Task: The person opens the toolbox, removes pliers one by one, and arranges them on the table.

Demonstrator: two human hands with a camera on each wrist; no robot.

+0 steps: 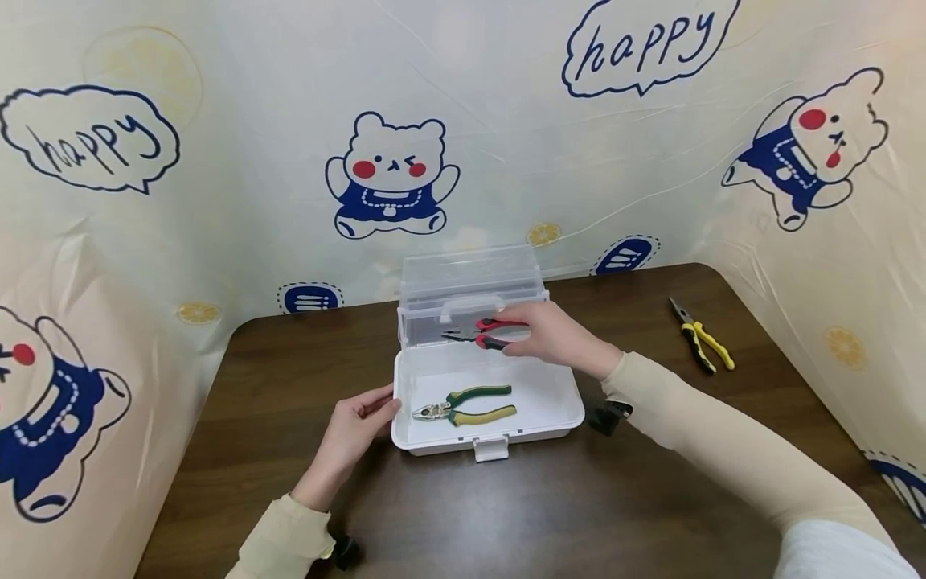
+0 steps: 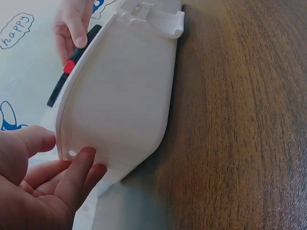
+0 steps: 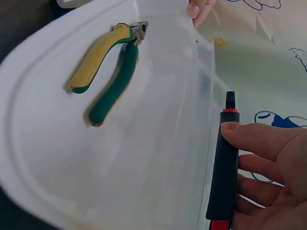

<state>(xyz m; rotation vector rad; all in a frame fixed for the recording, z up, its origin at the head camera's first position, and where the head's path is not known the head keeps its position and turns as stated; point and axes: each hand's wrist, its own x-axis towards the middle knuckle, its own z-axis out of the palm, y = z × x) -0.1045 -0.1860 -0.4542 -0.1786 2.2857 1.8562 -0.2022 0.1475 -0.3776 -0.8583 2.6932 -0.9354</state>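
My right hand (image 1: pixel 546 331) grips red-and-black pliers (image 1: pixel 494 333) by the handles, above the back part of a white toolbox (image 1: pixel 488 444). The pliers' jaws point left in the head view. In the right wrist view they show edge-on, the thumb pressed along one dark handle (image 3: pixel 223 167). Green-and-yellow pliers (image 1: pixel 470 404) lie on the box floor, jaws to the left. My left hand (image 1: pixel 350 430) holds the box's left side wall, thumb at the rim and fingers against the outside, as the left wrist view (image 2: pixel 62 177) shows.
The toolbox's clear lid (image 1: pixel 473 273) stands raised at the back, with a handle (image 1: pixel 463 307) on it. A latch (image 1: pixel 491 449) hangs at the box front. Yellow-and-black long-nose pliers (image 1: pixel 700 338) lie on the brown table (image 1: pixel 637 498) at right. A printed curtain (image 1: pixel 506 161) surrounds the table's back and sides.
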